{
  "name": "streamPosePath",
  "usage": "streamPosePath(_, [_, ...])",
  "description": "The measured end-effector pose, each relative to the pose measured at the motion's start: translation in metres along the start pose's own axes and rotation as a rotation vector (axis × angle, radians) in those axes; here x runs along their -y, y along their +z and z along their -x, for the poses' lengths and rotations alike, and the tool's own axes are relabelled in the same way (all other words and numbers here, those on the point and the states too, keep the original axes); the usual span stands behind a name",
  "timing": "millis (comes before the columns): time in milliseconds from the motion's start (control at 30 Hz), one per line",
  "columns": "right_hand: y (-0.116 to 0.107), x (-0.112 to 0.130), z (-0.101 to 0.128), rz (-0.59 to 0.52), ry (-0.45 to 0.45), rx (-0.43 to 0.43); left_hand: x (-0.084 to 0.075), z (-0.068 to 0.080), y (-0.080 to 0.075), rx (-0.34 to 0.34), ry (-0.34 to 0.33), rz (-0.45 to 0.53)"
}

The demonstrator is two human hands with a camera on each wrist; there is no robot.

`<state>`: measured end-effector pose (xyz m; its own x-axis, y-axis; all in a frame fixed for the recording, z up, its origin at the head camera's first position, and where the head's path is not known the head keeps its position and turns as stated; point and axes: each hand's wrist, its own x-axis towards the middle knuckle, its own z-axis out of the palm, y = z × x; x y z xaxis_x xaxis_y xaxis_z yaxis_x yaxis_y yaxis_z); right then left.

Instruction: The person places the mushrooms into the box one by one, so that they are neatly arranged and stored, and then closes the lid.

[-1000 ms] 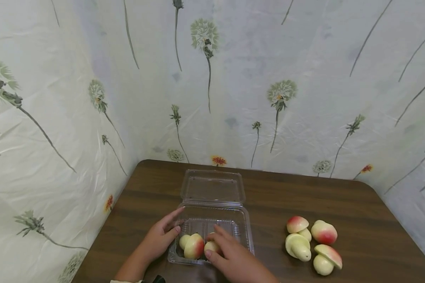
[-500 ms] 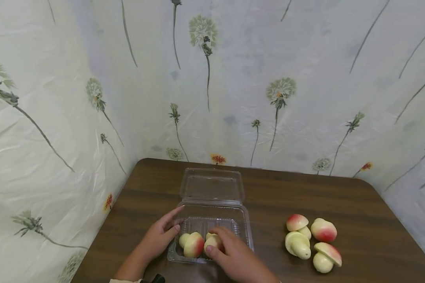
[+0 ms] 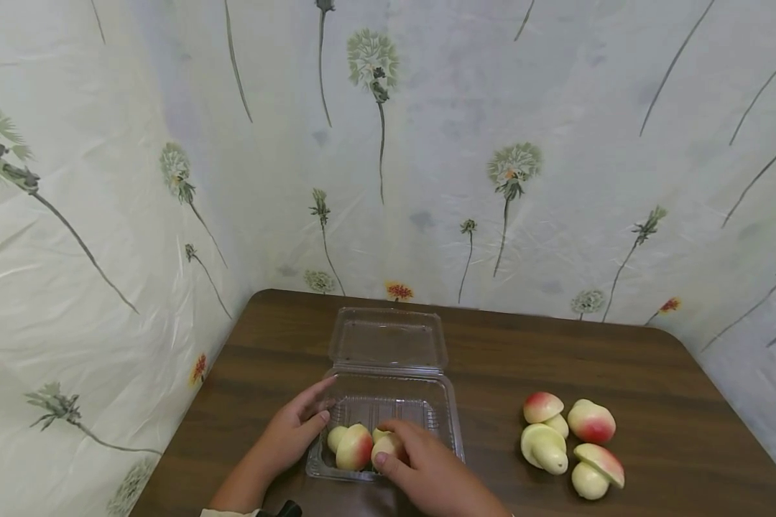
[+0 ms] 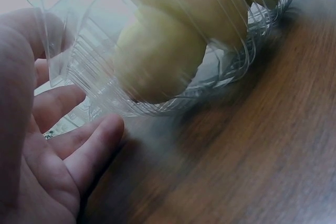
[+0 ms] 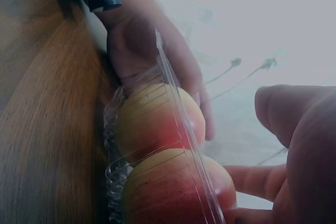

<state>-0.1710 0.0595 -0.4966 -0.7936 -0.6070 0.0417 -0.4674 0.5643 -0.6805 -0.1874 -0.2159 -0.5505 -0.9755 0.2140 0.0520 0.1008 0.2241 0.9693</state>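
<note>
Pale-yellow mushroom-shaped piece (image 3: 387,444) is seated in the clear box (image 3: 453,411), directly under the fingers of the nearer right hand (image 3: 425,463); grip can't be told, long axis partly hidden. Left hand (image 3: 294,429) is laid loose, released, at the box's left wall.

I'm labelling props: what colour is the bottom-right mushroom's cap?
Cap: pale yellow and red, clearest in head view.

No text, label, brand, number or sign was legible in any of the three views.
</note>
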Motion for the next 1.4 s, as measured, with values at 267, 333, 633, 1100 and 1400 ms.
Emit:
streamPosePath(267, [0.000,-0.001,-0.003,0.029,-0.031,-0.001,-0.003,-0.002,0.000,-0.011,0.015,0.006])
streamPosePath(333, [0.000,0.000,-0.003,0.036,-0.032,-0.007,-0.003,-0.002,-0.001,-0.010,0.015,0.007])
streamPosePath(633, [-0.002,0.000,0.001,-0.018,-0.035,-0.037,-0.004,0.000,-0.001,-0.008,-0.015,-0.015])
streamPosePath(1100, [-0.005,-0.004,0.009,-0.094,-0.118,-0.254,-0.001,0.002,-0.001,-0.007,-0.007,-0.017])
streamPosePath(1400, [-0.012,-0.008,0.014,-0.239,-0.250,-0.461,-0.005,0.002,-0.001,0.008,-0.003,-0.039])
